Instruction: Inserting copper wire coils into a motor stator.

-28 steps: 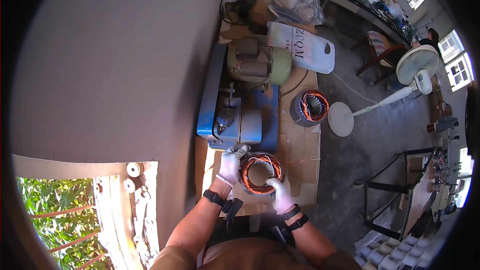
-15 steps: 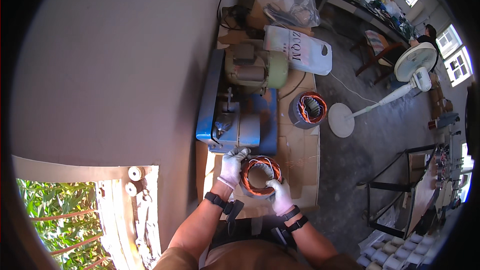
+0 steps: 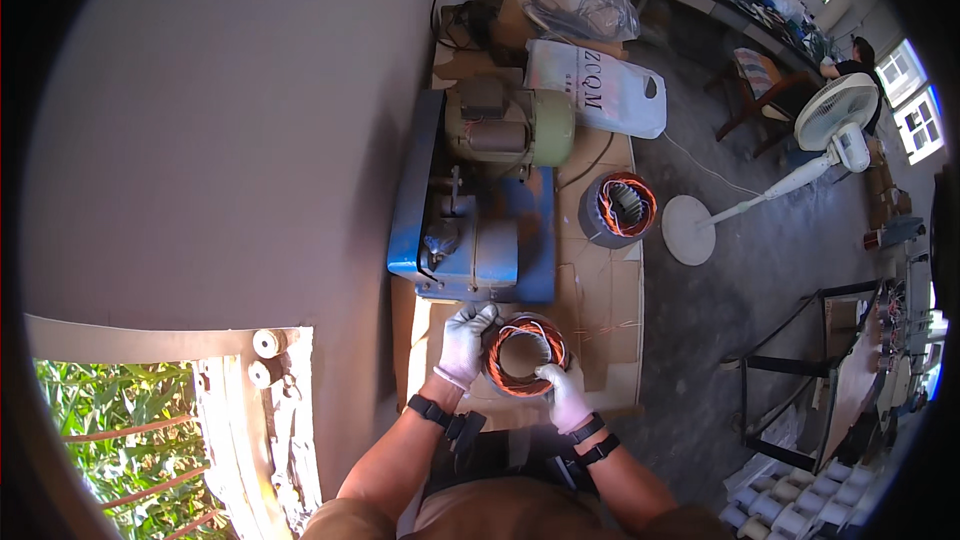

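A motor stator (image 3: 497,372) with orange-brown copper windings and white leads lies on the cardboard-covered bench in front of me, its round opening facing up. My right hand (image 3: 566,398), in a white glove, grips its near right rim with the thumb on the windings. Left of the stator, my gloved left hand (image 3: 464,348) is closed in a pinch beside the blue machine's near edge; whatever its fingertips hold is too small to make out. Farther right stands a second stator (image 3: 596,218) with similar windings and white leads.
The blue machine (image 3: 535,240) with a green motor (image 3: 553,128) fills the bench's left side by the wall. Behind lie a white plastic bag (image 3: 600,90) and a clear bag (image 3: 590,5). A standing fan (image 3: 690,230), a chair (image 3: 765,90) and a seated person (image 3: 858,60) are to the right.
My left hand has drawn slightly back from the machine's edge, still pinched. The right hand stays on the stator, which has hardly moved. The whole view has shifted a little.
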Motion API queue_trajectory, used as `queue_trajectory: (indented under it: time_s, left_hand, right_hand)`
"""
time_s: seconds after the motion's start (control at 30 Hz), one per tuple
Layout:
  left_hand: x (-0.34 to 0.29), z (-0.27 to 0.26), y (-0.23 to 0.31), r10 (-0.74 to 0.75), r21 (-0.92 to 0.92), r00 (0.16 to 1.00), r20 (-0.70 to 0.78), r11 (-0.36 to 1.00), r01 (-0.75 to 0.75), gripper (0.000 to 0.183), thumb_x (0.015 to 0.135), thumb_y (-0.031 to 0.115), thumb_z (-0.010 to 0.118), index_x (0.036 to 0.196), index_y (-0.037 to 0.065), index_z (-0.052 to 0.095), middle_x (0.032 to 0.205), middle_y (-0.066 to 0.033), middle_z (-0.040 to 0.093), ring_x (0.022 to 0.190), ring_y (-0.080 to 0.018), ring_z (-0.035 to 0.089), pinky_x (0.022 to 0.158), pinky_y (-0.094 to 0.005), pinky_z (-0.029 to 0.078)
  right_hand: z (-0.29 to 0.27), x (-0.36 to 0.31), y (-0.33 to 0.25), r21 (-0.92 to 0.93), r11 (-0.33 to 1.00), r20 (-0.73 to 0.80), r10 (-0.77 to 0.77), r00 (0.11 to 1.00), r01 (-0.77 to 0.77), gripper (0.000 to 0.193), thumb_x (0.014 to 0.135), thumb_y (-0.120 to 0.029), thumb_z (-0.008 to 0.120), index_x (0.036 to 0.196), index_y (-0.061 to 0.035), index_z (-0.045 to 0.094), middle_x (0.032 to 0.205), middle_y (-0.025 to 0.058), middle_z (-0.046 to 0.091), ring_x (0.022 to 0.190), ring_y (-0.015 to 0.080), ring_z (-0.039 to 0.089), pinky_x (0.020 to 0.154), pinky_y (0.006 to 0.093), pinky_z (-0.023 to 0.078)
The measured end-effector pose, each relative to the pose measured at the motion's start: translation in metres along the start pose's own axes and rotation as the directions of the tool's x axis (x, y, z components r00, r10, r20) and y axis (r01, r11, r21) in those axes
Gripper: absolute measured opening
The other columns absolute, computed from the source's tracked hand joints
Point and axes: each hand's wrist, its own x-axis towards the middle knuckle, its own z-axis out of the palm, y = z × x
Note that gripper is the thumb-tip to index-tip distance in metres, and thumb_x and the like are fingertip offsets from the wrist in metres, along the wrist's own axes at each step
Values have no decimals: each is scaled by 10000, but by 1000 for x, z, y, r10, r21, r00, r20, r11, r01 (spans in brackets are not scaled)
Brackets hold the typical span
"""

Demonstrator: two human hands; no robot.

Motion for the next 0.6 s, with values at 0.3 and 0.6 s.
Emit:
queue_trajectory:
  time_s: [0.3,0.6]
  left_hand:
    - [-20,-3,-38,-65,58,996,53,996,62,114,1033,81,645,1076,-9,701,907,-59,711,823,-127,670,779,-282,583]
    - [-10,10,-11,203,611,932,300,709,-351,181,1014,106,671,1130,-29,704,957,-61,732,895,-122,658,860,-276,541]
  right_hand:
    - [-37,-23,20,36,998,-90,60,994,-57,519,819,80,665,1317,13,536,1193,80,664,1063,173,664,956,317,551]
    - [-40,-35,30,48,998,-54,45,998,-43,650,851,81,735,1429,-26,457,1320,87,618,1159,172,634,1004,329,539]
